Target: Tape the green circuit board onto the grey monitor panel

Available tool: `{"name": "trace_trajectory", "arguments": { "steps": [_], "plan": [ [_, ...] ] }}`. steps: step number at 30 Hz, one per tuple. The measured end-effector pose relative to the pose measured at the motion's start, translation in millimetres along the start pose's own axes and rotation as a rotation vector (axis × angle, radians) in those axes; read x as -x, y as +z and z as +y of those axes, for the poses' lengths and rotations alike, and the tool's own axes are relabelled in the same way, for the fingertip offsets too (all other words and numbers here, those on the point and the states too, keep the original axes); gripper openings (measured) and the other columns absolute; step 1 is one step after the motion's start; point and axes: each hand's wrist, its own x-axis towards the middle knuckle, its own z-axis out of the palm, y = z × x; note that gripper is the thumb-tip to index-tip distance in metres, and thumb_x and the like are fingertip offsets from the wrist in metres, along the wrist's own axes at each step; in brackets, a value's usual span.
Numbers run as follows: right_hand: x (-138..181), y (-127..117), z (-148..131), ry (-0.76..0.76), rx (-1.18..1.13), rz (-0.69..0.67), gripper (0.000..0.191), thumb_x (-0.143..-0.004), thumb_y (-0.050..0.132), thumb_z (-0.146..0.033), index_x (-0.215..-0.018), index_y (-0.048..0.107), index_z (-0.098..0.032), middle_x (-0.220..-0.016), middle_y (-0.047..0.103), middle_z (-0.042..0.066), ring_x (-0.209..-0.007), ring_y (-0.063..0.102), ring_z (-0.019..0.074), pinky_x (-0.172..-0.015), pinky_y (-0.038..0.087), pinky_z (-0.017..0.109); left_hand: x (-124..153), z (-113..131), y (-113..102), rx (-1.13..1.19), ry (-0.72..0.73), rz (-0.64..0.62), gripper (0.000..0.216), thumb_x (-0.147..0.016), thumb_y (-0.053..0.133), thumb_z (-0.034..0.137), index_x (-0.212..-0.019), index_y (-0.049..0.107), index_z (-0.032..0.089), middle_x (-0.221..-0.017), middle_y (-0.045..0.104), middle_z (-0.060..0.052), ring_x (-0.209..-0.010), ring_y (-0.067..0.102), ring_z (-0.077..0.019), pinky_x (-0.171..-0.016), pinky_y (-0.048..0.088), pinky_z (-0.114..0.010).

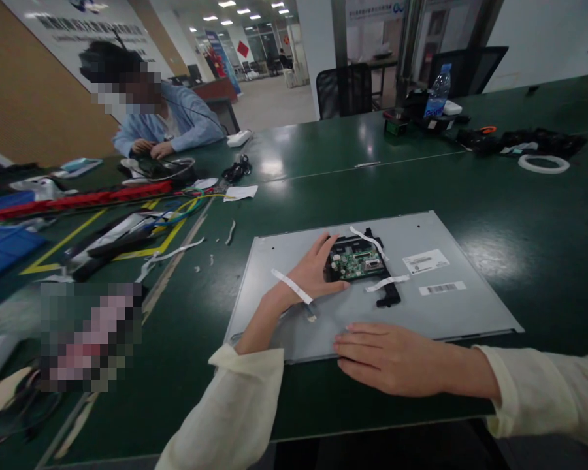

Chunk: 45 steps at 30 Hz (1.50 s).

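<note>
the circuit board is seen at the middle of the grey panel, one edge hidden by the left hand, loosely open; the right hand is laid flat, open, on the panel's near edge.

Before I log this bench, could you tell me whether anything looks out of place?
Yes: a loose white tape strip lies across the wrist of the left hand, and torn tape scraps litter the green table left of the grey panel.
</note>
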Motion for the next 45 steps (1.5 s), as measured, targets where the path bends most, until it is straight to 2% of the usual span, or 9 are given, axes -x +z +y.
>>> {"name": "trace_trajectory", "arguments": {
  "steps": [3, 6, 10, 16, 28, 34, 38, 45],
  "plan": [
    [0, -1, 0, 0.023, -0.036, 0.009, 0.023, -0.092, 0.045, -0.016, -0.106, 0.062, -0.012, -0.118, 0.063, 0.007, -0.112, 0.056, 0.0160, -0.106, 0.036, 0.033, 0, -2, -2, 0.039, 0.033, 0.044, 0.100, -0.067, 0.070, 0.047, -0.144, 0.015, 0.015, -0.146, 0.021, -0.019, -0.137, 0.023, -0.0314, -0.113, 0.024, -0.046],
    [1, -1, -1, 0.020, -0.060, -0.001, 0.023, -0.092, 0.046, -0.016, -0.108, 0.062, -0.011, -0.119, 0.062, 0.008, -0.112, 0.055, 0.0163, -0.103, 0.039, 0.032, 0, -3, -5, 0.090, 0.041, 0.100, 0.100, -0.064, 0.074, 0.042, -0.144, 0.018, 0.020, -0.143, 0.027, -0.016, -0.134, 0.029, -0.0314, -0.111, 0.028, -0.049],
    [2, 0, -3, 0.006, -0.074, -0.019, 0.024, -0.092, 0.046, -0.018, -0.110, 0.062, -0.012, -0.121, 0.061, 0.010, -0.113, 0.055, 0.0167, -0.099, 0.042, 0.031, 1, -6, -6, 0.200, 0.035, 0.156, 0.099, -0.063, 0.076, 0.041, -0.142, 0.020, 0.023, -0.143, 0.029, -0.015, -0.131, 0.033, -0.0326, -0.105, 0.036, -0.051],
    [2, -1, -4, 0.038, -0.098, -0.023, 0.024, -0.093, 0.045, -0.019, -0.109, 0.063, -0.013, -0.120, 0.061, 0.010, -0.110, 0.057, 0.0159, -0.092, 0.047, 0.030, 3, -7, -3, 0.209, 0.078, 0.109, 0.099, -0.063, 0.076, 0.038, -0.142, 0.020, 0.022, -0.143, 0.028, -0.016, -0.132, 0.031, -0.0320, -0.107, 0.032, -0.052],
    [7, -1, 2, 0.062, -0.176, -0.016, 0.026, -0.094, 0.042, -0.019, -0.108, 0.063, -0.013, -0.121, 0.062, 0.008, -0.113, 0.055, 0.0155, -0.099, 0.041, 0.032, 6, -2, -7, 0.152, 0.046, 0.046, 0.098, -0.062, 0.073, 0.035, -0.143, 0.019, 0.021, -0.141, 0.027, -0.017, -0.133, 0.029, -0.0346, -0.108, 0.028, -0.055],
    [5, -6, 5, 0.081, -0.268, -0.088, 0.030, -0.092, 0.041, -0.018, -0.116, 0.059, -0.014, -0.128, 0.056, 0.009, -0.126, 0.044, 0.0170, -0.107, 0.033, 0.037, 6, 0, -7, 0.123, 0.031, 0.041, 0.100, -0.063, 0.073, 0.038, -0.144, 0.015, 0.019, -0.143, 0.023, -0.017, -0.135, 0.026, -0.0332, -0.112, 0.023, -0.053],
    [3, -10, 5, 0.124, -0.333, -0.157, 0.034, -0.091, 0.044, -0.019, -0.121, 0.056, -0.012, -0.131, 0.053, 0.011, -0.128, 0.041, 0.0185, -0.105, 0.036, 0.036, 7, 1, -7, 0.112, 0.027, 0.033, 0.099, -0.064, 0.072, 0.038, -0.144, 0.016, 0.019, -0.144, 0.023, -0.017, -0.135, 0.025, -0.0327, -0.112, 0.023, -0.051],
    [3, -13, 6, 0.140, -0.357, -0.185, 0.038, -0.090, 0.044, -0.020, -0.126, 0.053, -0.012, -0.135, 0.050, 0.012, -0.127, 0.044, 0.0188, -0.103, 0.039, 0.036, 7, -4, -2, 0.077, 0.033, 0.020, 0.101, -0.065, 0.072, 0.038, -0.144, 0.014, 0.016, -0.147, 0.018, -0.019, -0.139, 0.017, -0.0333, -0.113, 0.020, -0.051]
  ]
}}
